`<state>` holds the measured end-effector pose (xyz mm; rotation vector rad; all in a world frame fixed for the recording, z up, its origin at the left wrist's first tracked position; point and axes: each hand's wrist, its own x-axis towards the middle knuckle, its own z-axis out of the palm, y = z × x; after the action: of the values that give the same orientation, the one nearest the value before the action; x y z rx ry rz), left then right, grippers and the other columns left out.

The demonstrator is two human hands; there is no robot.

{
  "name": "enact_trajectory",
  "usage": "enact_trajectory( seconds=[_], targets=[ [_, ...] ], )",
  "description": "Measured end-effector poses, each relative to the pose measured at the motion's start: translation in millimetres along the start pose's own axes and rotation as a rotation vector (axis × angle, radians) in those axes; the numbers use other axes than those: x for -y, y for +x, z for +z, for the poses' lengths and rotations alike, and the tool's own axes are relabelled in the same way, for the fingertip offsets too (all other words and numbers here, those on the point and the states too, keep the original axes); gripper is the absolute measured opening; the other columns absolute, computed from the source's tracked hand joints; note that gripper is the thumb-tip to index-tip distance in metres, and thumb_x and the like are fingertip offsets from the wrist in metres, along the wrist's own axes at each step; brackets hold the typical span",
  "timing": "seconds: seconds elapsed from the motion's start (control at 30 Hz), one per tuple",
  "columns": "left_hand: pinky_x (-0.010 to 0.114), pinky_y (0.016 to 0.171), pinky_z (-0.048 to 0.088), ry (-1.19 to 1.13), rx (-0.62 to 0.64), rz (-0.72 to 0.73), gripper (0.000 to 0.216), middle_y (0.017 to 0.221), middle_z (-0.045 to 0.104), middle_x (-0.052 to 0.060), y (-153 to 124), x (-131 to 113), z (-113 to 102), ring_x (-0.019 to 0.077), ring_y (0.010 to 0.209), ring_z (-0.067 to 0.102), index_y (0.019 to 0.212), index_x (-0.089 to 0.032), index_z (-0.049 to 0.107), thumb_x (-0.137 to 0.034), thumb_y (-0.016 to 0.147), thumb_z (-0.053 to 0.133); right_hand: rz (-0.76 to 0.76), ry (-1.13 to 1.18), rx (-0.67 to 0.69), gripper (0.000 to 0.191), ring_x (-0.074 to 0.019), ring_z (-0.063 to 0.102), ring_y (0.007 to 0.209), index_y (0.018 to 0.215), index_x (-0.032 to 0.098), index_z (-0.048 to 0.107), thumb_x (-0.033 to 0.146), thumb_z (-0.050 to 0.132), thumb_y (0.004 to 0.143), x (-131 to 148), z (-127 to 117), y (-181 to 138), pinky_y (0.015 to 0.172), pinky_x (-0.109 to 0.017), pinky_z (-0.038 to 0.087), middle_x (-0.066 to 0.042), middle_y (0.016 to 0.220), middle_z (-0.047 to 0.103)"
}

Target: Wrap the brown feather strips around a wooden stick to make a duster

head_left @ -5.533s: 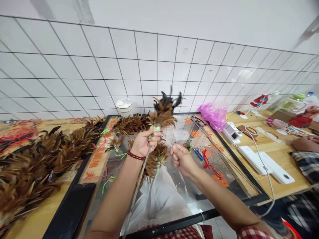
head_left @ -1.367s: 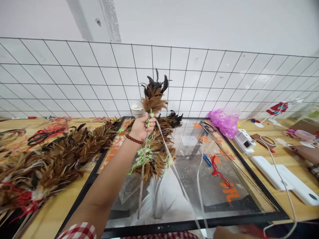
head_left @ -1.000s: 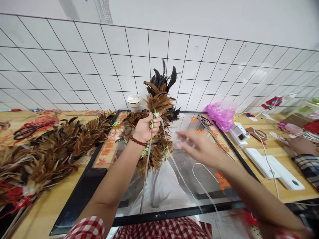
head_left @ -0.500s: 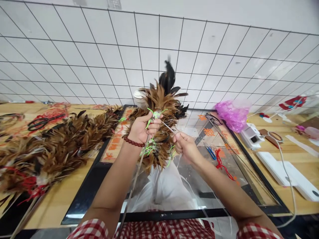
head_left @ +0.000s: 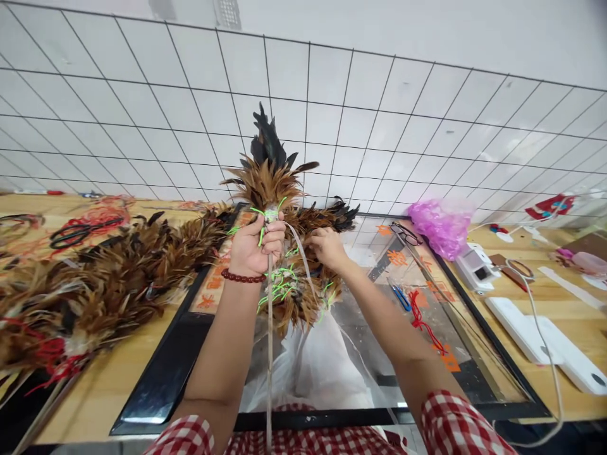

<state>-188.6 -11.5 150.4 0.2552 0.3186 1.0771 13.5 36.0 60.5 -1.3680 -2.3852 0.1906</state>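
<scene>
Head cam: L hand [head_left: 258, 248] grips feathers [head_left: 264, 182]; pink bag [head_left: 440, 227], contents unclear.

Open glass [head_left: 365, 243] right of feather bundles [head_left: 296, 309]

craft workshop: feather bundles [head_left: 265, 183], scissors [head_left: 71, 235], red cord [head_left: 416, 319], wooden bench [head_left: 102, 395]

My feather bundle [head_left: 265, 183] looks ruffled and rough; my checked cloth sleeves [head_left: 448, 417] are matt, the glass panel [head_left: 365, 246] shiny, the pink plastic bag [head_left: 441, 227] crinkled and glossy, the wooden table [head_left: 104, 398] smooth.
</scene>
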Motion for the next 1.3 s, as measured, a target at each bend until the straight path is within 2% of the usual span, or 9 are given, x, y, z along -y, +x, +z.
enact_trajectory(
  seconds=[0.1, 0.2, 0.4, 0.5, 0.6, 0.7, 0.97, 1.13, 1.3],
  targets=[
    [0.013, 0.031, 0.022, -0.006, -0.004, 0.018, 0.026, 0.064, 0.04, -0.002, -4, -6, -2, 0.0032, 0.04, 0.031, 0.106, -0.011, 0.053, -0.028, 0.098, 0.035, -0.063, -0.158, 0.116, 0.037, -0.0312, 0.029, 0.13, 0.116, 0.025, 0.066, 0.015, 0.053, 0.084, -2, 5, 10, 0.099, -0.048, 0.026, -0.01, 0.144, 0.044],
    [0.012, 0.032, 0.023, -0.02, 0.0, 0.033, 0.029, 0.065, 0.041, -0.002, -7, -11, -6, 0.0032, 0.04, 0.032, 0.106, -0.01, 0.052, -0.029, 0.098, 0.033, -0.013, -0.154, 0.071, 0.027, -0.0308, 0.032, 0.131, 0.103, 0.021, 0.07, 0.013, 0.052, 0.083, -19, -2, 0, 0.1, -0.05, 0.025, -0.01, 0.14, 0.049],
    [0.013, 0.032, 0.023, -0.057, 0.011, -0.03, 0.031, 0.065, 0.042, -0.001, 3, -4, -13, 0.0038, 0.04, 0.032, 0.108, -0.009, 0.052, -0.031, 0.099, 0.032, 0.029, 0.326, -0.018, 0.019, -0.0179, 0.062, 0.092, 0.09, 0.018, 0.069, 0.013, 0.053, 0.08, -46, -24, -41, 0.087, -0.032, 0.043, -0.006, 0.096, 0.071],
    [0.013, 0.032, 0.023, -0.063, 0.019, -0.091, 0.03, 0.064, 0.042, -0.001, 11, 5, -15, 0.0037, 0.04, 0.031, 0.107, -0.008, 0.052, -0.03, 0.098, 0.033, 0.049, 0.522, 0.04, 0.014, -0.0169, 0.064, 0.087, 0.088, 0.017, 0.069, 0.023, 0.057, 0.082, -51, -32, -57, 0.081, -0.029, 0.047, -0.006, 0.096, 0.071],
    [0.013, 0.032, 0.023, -0.063, 0.033, -0.103, 0.031, 0.065, 0.042, -0.001, 13, 7, -15, 0.0035, 0.04, 0.032, 0.106, -0.007, 0.052, -0.029, 0.098, 0.032, 0.084, 0.331, 0.157, 0.011, -0.0182, 0.064, 0.087, 0.083, 0.019, 0.071, 0.017, 0.062, 0.076, -55, -43, -65, 0.081, -0.029, 0.046, -0.005, 0.094, 0.071],
    [0.013, 0.032, 0.023, -0.064, 0.039, -0.085, 0.03, 0.064, 0.042, -0.001, 11, 5, -14, 0.0036, 0.04, 0.031, 0.106, -0.007, 0.052, -0.03, 0.098, 0.034, 0.132, 0.068, 0.024, 0.017, -0.0185, 0.062, 0.086, 0.085, 0.019, 0.072, 0.013, 0.057, 0.08, -50, -46, -61, 0.082, -0.03, 0.044, -0.006, 0.092, 0.071],
    [0.012, 0.031, 0.021, 0.022, 0.025, -0.066, 0.033, 0.064, 0.041, -0.001, 7, 10, -10, 0.0033, 0.04, 0.029, 0.1, -0.008, 0.054, -0.03, 0.099, 0.03, 0.046, -0.189, 0.146, 0.017, -0.026, 0.056, 0.106, 0.092, 0.019, 0.072, 0.018, 0.06, 0.079, -33, -13, -47, 0.087, -0.035, 0.041, -0.011, 0.106, 0.067],
    [0.011, 0.032, 0.023, 0.097, 0.054, -0.065, 0.03, 0.065, 0.043, 0.0, 10, 14, -12, 0.0032, 0.042, 0.031, 0.094, -0.008, 0.056, -0.028, 0.097, 0.034, -0.018, 0.069, 0.107, 0.023, -0.018, 0.063, 0.087, 0.096, 0.017, 0.069, 0.02, 0.047, 0.091, -43, -61, -67, 0.078, -0.028, 0.045, -0.008, 0.095, 0.07],
    [0.011, 0.032, 0.023, 0.175, 0.013, -0.096, 0.026, 0.073, 0.051, 0.005, 19, 27, -13, 0.0027, 0.043, 0.033, 0.092, -0.007, 0.057, -0.025, 0.095, 0.039, -0.095, 0.213, -0.029, 0.024, -0.0165, 0.062, 0.083, 0.11, 0.018, 0.063, 0.022, 0.048, 0.092, -10, -111, -76, 0.075, -0.028, 0.046, -0.006, 0.095, 0.07]
  ],
)
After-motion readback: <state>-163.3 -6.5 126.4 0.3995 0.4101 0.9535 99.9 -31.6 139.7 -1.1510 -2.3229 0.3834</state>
